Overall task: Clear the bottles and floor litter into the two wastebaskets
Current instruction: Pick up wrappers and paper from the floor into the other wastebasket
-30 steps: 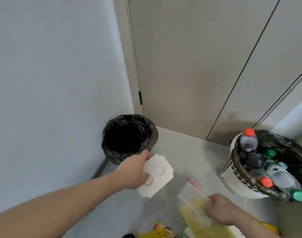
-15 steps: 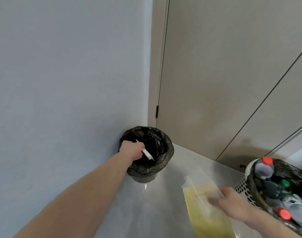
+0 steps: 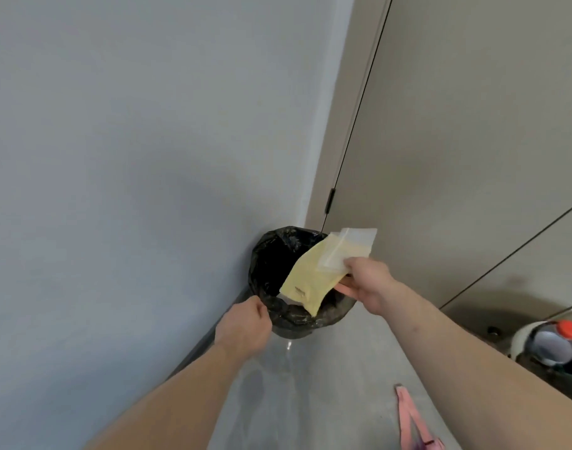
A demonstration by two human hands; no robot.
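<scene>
- Yellow packet point(image 3: 314, 280): flat pouch with a clear plastic top flap, held in the air over the mouth of the black-lined wastebasket point(image 3: 278, 319). Its long axis is tilted, running from the upper right, at the hand, down to the lower left; the lower corner hangs above the near rim, inside the basket's outline.
- Right hand point(image 3: 367, 282): fingers clenched on the packet's right edge, thumb on top, other fingers underneath. The packet extends to the left of the fingers, toward the basket's centre. This is the nearer hand to the packet, and the only one touching it.
- Left hand point(image 3: 244, 326): at the near-left rim of the same basket, fingers curled and apparently pinching the edge of the black liner; the exact contact is hard to make out.
- Judgement: the basket opening lies directly below the packet, so letting go should be enough to drop it in; the low corner may catch on the near rim.
- Second wastebasket point(image 3: 521, 336): far right, well apart, with a red-capped bottle point(image 3: 554, 344) standing in it.
- Pink scrap point(image 3: 411, 417): lies on the floor point(image 3: 343, 384), near the bottom edge, not yet cleared.
</scene>
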